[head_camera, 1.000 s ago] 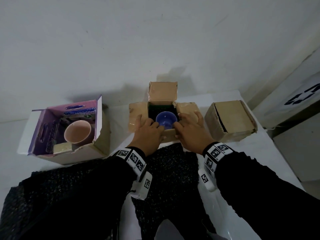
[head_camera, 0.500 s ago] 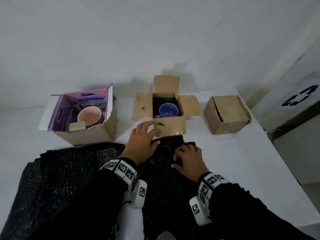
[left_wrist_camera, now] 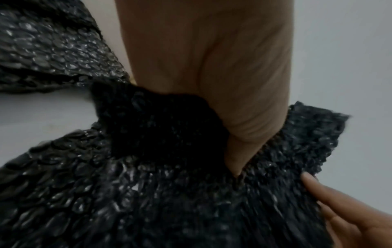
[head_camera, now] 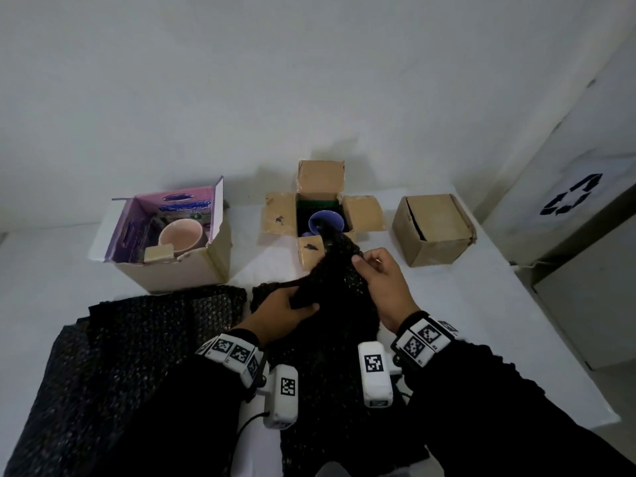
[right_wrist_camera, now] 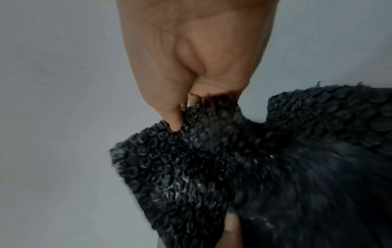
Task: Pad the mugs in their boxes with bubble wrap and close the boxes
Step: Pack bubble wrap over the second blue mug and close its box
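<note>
A person is standing at a white table (head_camera: 516, 304), lifting a bunched piece of black bubble wrap (head_camera: 330, 287) toward the open middle box (head_camera: 364, 213), where a blue mug (head_camera: 325, 220) is sitting. The left hand (head_camera: 278, 311) is gripping the lower part of the wad, thumb on top and fingers curled beneath. The right hand (head_camera: 382, 280) is pinching the upper edge between thumb and fingertips. To do this well, I would judge, they should be keeping the wad loose, easing it into the gaps around the mug rather than pressing on its rim, and leaving the four flaps free to fold. A pink mug (head_camera: 180, 237) is waiting unpadded in the purple-lined box (head_camera: 172, 270) on the left; a third box (head_camera: 433, 228) on the right is already shut. Half a second ago both hands were lying flat on the wrap on the table; now they are raising it.
</note>
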The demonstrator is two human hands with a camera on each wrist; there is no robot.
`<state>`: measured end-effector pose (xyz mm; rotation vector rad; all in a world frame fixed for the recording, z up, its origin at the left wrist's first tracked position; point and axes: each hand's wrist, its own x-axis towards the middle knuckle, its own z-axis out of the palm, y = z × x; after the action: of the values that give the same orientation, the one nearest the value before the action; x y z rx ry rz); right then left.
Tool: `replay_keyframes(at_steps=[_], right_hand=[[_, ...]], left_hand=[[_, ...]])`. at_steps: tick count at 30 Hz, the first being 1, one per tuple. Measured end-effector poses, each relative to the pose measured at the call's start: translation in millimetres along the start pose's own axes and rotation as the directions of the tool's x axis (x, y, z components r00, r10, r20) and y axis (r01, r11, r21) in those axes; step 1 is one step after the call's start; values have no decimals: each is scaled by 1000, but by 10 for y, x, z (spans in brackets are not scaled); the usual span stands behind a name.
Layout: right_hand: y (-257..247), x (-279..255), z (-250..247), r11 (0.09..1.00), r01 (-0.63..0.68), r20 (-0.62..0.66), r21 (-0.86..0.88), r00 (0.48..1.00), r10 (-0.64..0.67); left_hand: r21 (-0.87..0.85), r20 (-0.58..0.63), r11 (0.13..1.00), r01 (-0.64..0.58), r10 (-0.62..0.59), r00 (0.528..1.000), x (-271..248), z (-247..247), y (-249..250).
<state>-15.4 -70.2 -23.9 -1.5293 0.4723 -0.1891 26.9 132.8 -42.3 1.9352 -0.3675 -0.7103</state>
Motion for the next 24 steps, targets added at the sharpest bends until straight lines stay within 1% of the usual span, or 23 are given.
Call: replay_keyframes(at_steps=[2,3,4,6,7,8,9,10,11,12,13,14,15,16,18,19,21,22,23,24], right_hand=[[-54,-5,-61,998,50,-37,-41,998,-51],[-78,-6,-109,995,83,-32,-61,996,-85],[-84,-2,-160,989,116,2,-90,993,-117],[-73,12,-239,957,216,116,-195,974,-196],[-45,26,-254,929,250,144,-273,965,-218],[-15,46,-258,909,257,134,-329,965,-224],[-11,57,-256,911,224,99,-347,974,-202],[-18,68,-255,937,165,73,-307,986,-150],[-24,76,-263,972,96,85,-213,993,-79],[-50,77,-271,994,25,137,-110,991,-9],[-83,80,-278,998,-47,207,-38,977,54],[-108,97,-285,995,-90,259,-32,961,95],[-135,118,-290,992,-95,291,-77,950,114],[-143,152,-285,989,-70,308,-133,945,108],[-176,188,-249,981,8,359,-194,931,64],[-197,210,-234,980,19,390,-199,919,62],[-248,274,-199,980,34,431,-195,901,54],[-271,303,-186,976,75,419,-206,908,18],[-299,371,-177,963,141,380,-232,924,-44],[-327,430,-173,945,213,338,-249,933,-121]], left_hand=[[-13,5,1000,18,-18,1000,15,-33,14],[-9,9,1000,13,-13,1000,20,-66,32],[10,13,1000,6,-6,1000,23,-100,51],[41,13,999,-16,15,1000,19,-146,139],[38,6,999,-29,28,1000,20,-158,197],[15,-5,999,-35,35,999,19,-169,268],[-21,-2,999,-31,31,1000,26,-183,332],[-4,-1,999,-53,53,999,51,-208,375],[43,-2,994,-100,100,995,71,-239,418],[90,-6,987,-135,136,991,87,-285,457],[71,-23,986,-151,153,988,87,-332,504],[33,-34,985,-169,170,985,88,-377,540],[18,-40,978,-208,209,977,98,-429,569],[18,-33,966,-258,258,965,114,-475,605],[44,-1,944,-326,327,945,163,-546,671],[70,-3,933,-353,354,935,197,-573,713],[156,-47,908,-389,400,915,298,-616,789],[203,-79,893,-402,424,902,333,-639,826],[268,-114,869,-416,457,882,397,-676,867],[360,-143,829,-428,503,853,448,-711,905]])
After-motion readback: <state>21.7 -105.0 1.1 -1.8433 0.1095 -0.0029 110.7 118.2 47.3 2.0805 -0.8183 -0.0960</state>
